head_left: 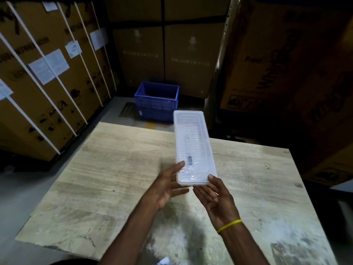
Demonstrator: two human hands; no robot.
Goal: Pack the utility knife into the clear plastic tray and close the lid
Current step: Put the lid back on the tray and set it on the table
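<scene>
A long clear plastic tray [193, 146] with its lid down is held above the wooden table [107, 169], pointing away from me. Through the plastic a faint pale utility knife [189, 155] with a dark slider shows inside. My right hand [215, 197] holds the tray's near end, thumb on the top right corner and fingers underneath. My left hand [168, 184] is palm-up at the near left corner, its thumb tip touching the tray's edge and its blurred fingers spread below.
A blue plastic crate [156, 102] stands on the floor beyond the table's far edge. Tall strapped cardboard boxes [47, 77] line the left side, and more boxes [286, 73] rise at the back and right. A yellow band is on my right wrist.
</scene>
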